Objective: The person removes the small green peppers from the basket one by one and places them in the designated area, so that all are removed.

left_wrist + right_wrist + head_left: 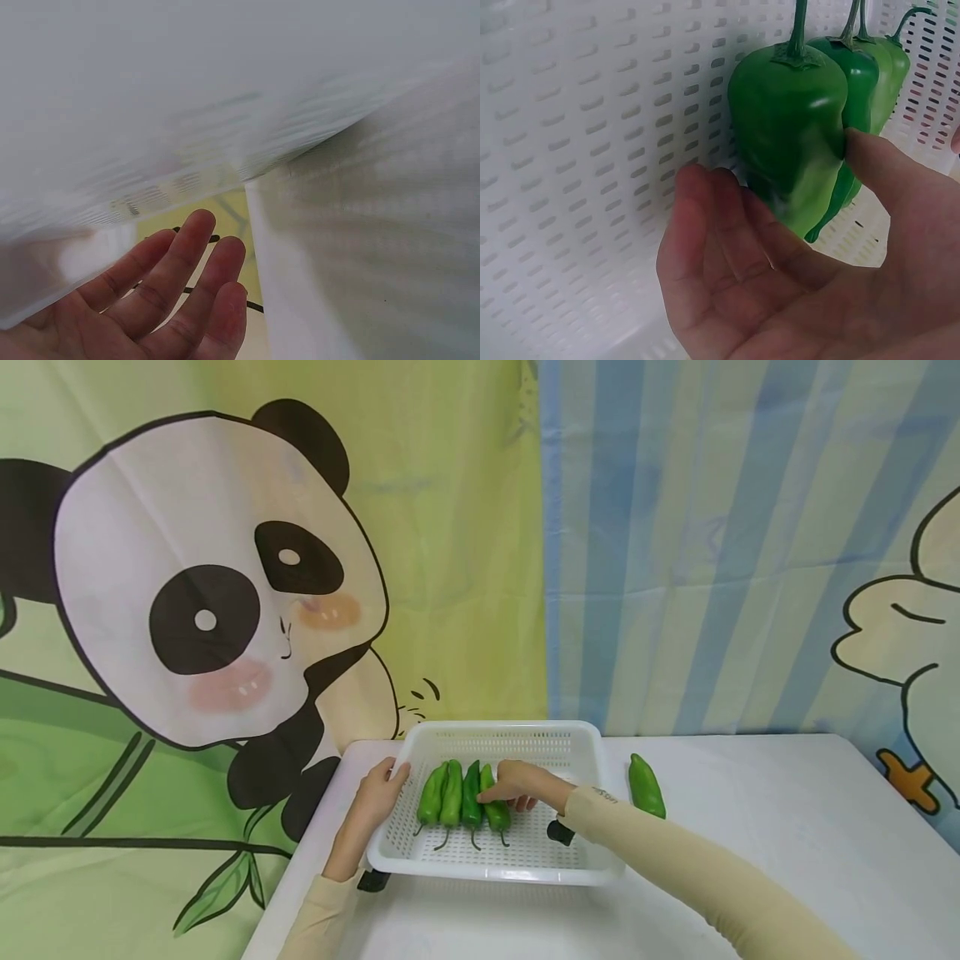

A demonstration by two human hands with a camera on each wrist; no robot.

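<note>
Several green peppers (452, 793) lie side by side in a white plastic basket (491, 875), stems toward the person. My right hand (517, 783) reaches in over the rightmost pepper (787, 105). In the right wrist view its thumb lies along one side of that pepper, with curled fingers at the other. My left hand (381, 793) is at the basket's left side, thumb over the rim. From the left wrist view, the fingers of the left hand (172, 292) are loosely extended outside the wall, apart from it; the thumb is behind the plastic.
One more green pepper (646, 787) lies on the white table (765, 827), right of the basket. Behind the table hang a panda-printed curtain (465, 568) and a blue striped curtain (675, 568).
</note>
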